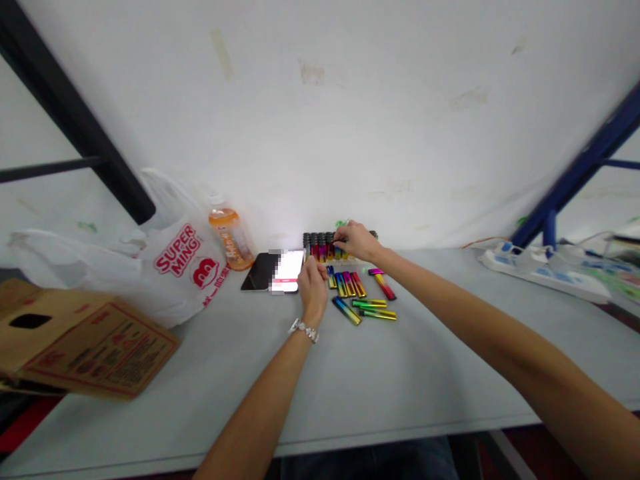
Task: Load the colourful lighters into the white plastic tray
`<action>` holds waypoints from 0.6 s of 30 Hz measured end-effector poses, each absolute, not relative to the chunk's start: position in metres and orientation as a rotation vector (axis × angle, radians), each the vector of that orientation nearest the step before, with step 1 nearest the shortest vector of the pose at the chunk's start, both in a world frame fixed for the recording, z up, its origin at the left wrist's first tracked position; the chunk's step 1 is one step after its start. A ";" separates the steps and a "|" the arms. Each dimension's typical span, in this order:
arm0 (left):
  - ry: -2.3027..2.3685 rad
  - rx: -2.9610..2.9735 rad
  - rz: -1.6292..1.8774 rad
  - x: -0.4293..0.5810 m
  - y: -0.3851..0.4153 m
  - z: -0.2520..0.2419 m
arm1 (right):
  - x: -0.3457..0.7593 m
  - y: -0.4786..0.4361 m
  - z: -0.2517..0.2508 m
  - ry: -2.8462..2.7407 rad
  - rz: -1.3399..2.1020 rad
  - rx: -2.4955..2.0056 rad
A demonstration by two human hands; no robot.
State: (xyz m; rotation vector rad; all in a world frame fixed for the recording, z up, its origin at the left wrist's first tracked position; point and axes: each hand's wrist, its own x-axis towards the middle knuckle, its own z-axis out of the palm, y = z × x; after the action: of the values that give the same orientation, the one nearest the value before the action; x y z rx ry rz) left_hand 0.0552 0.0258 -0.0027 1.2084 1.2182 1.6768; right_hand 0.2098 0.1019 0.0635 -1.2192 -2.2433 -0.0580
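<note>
A row of shiny rainbow-coloured sticks with black tops, which look like lighters [320, 248], stands upright against the wall. Over the middle of this row my right hand [356, 241] has its fingers pinched together at the black tops; what they hold is hidden. My left hand [313, 283] is closed at the front left of the row, beside the phone, and I cannot make out what is in it. Several more loose lighters [350, 285] lie flat on the table in front of the row, in blue, green, gold and red. A silver bracelet [304, 329] is on my left wrist.
A phone with a lit screen [294, 267] lies on a dark tablet-like thing [259, 272]. Left of them are an orange drink bottle [231, 238], a white plastic bag [190, 267] and a cardboard box [100, 347]. A white power strip [545, 275] lies at the right.
</note>
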 end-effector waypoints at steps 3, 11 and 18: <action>1.228 1.215 1.682 0.055 0.027 -0.005 | 0.209 0.103 0.058 -2.247 -0.073 -1.227; 1.272 1.349 1.646 0.059 0.022 -0.004 | 0.215 0.084 0.045 -2.154 -0.380 -1.278; 1.280 1.651 1.470 0.068 0.011 0.000 | 0.231 0.059 0.046 -2.217 -0.353 -1.374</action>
State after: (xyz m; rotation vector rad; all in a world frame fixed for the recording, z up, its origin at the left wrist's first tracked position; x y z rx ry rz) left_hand 0.0682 0.0114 0.0004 1.6510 1.2798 1.4701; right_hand 0.2313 0.0591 0.0457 -1.3739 -2.2170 -0.3528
